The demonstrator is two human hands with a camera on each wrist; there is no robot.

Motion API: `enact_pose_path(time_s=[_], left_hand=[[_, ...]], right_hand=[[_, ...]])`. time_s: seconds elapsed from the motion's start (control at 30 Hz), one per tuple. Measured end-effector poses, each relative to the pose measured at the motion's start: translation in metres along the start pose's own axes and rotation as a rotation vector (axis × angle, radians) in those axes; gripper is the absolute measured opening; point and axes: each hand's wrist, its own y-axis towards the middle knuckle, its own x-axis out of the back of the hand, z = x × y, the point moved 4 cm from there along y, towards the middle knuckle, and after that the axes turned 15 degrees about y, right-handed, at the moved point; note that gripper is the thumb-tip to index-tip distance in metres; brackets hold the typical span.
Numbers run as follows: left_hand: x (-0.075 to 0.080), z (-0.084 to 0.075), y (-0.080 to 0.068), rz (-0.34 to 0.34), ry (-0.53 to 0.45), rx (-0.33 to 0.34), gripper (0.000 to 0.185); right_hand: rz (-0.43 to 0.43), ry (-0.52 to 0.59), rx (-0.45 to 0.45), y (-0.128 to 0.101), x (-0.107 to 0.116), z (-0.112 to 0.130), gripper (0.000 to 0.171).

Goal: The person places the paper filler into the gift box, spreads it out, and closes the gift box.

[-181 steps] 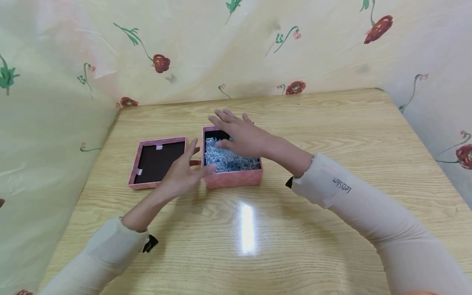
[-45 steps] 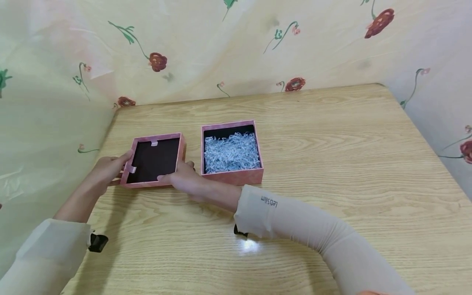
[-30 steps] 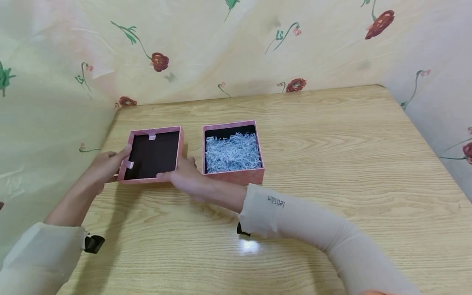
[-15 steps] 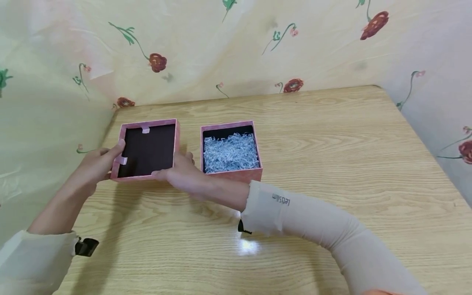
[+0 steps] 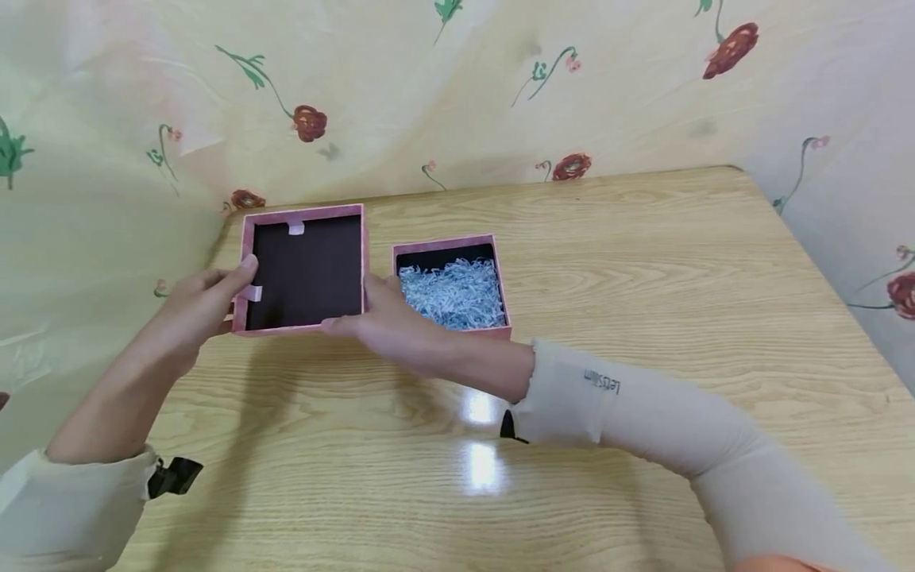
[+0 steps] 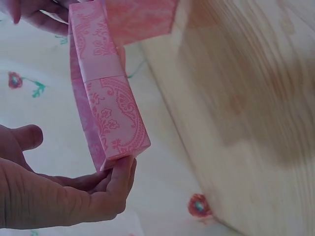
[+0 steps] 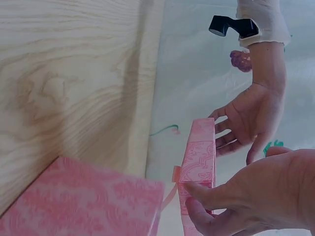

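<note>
A square pink box lid (image 5: 307, 270), black inside, is held above the table with its hollow side up. My left hand (image 5: 196, 306) grips its left side, thumb over the rim beside a small pale ribbon tab. At the near right corner my right hand (image 5: 393, 326) pinches the lid, thumb on the front rim. The wrist views show the lid's paisley-patterned side (image 6: 110, 93) and fingers beneath it. Just right of the lid stands the open pink box (image 5: 443, 245), filled with pale blue shredded paper (image 5: 457, 294); my right hand hides its near left corner.
The wood-grain table (image 5: 643, 278) stretches right and forward of the box. Floral sheeting (image 5: 400, 87) hangs behind and along both sides. A pink ribbon (image 7: 170, 196) hangs between lid and box in the right wrist view.
Both hands, earlier apart over the box and lid, took hold of the lid. They have since raised it off the table, first leftward, then slightly right. The box has stayed put.
</note>
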Motion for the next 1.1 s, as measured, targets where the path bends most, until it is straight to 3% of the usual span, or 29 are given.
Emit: enact_pose_path(time_s=[0.17,0.3,0.57,0.7,0.87,1.1], left_hand=[[-0.005,-0.016,-0.002,0.001,-0.008,-0.042,0.09],[-0.012,-0.028,-0.001,-0.006,-0.021,-0.071,0.088],[-0.031,-0.05,0.002,0.044,-0.05,-0.099,0.089],[-0.041,-0.062,0.001,0.071,-0.07,-0.121,0.088],[-0.055,-0.075,0.0,0.087,-0.12,-0.162,0.08],[-0.069,-0.092,-0.001,0.091,-0.15,-0.191,0.076]], right_hand=[[0.037,0.005,0.019,-0.007,0.018,0.005,0.051],[0.026,0.0,-0.023,-0.014,0.034,0.007,0.05],[-0.028,-0.153,-0.061,-0.028,0.073,0.015,0.05],[0.005,-0.098,-0.035,-0.037,0.09,0.02,0.044],[0.062,-0.003,-0.025,-0.053,0.111,0.023,0.05],[0.005,-0.002,-0.056,-0.071,0.136,0.021,0.064]])
